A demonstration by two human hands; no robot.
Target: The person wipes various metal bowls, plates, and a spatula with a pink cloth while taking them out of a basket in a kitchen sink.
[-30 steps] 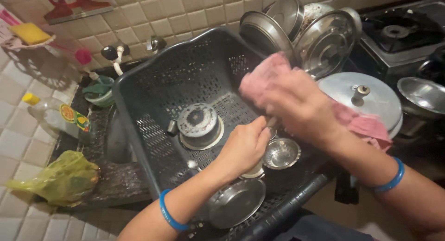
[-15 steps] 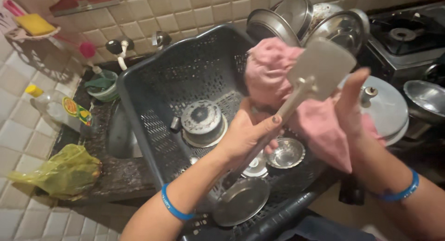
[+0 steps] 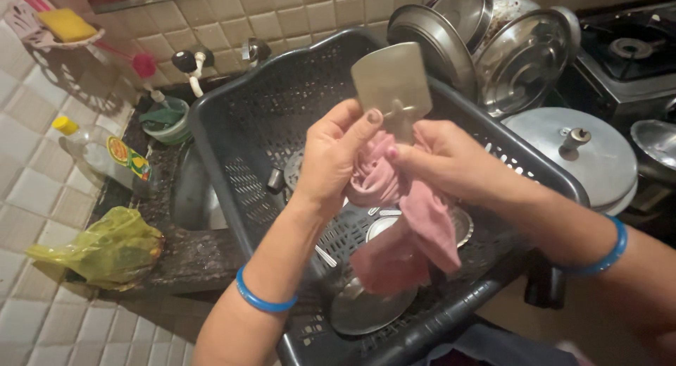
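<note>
My left hand (image 3: 329,162) grips a steel spatula (image 3: 391,83) just below its flat blade, which points up over a dark grey plastic basket (image 3: 232,126). My right hand (image 3: 445,162) holds a pink cloth (image 3: 405,232) bunched around the spatula's handle, and the cloth's end hangs down into the basket. The handle is hidden by the cloth and both hands. Small steel bowls (image 3: 380,225) and a steel plate (image 3: 366,311) lie in the basket below. Both wrists wear blue bangles.
Steel plates and bowls (image 3: 486,42) lean at the back right, by a round metal lid with a knob (image 3: 574,158) and a gas stove (image 3: 627,52). On the dark counter at left are a yellow-capped bottle (image 3: 98,154), a yellow bag (image 3: 105,250), a green bowl (image 3: 165,119) and a sink (image 3: 190,197).
The spatula came up out of the basket and now stands upright. The cloth moved from behind the blade down around the handle, with both hands closed together on it.
</note>
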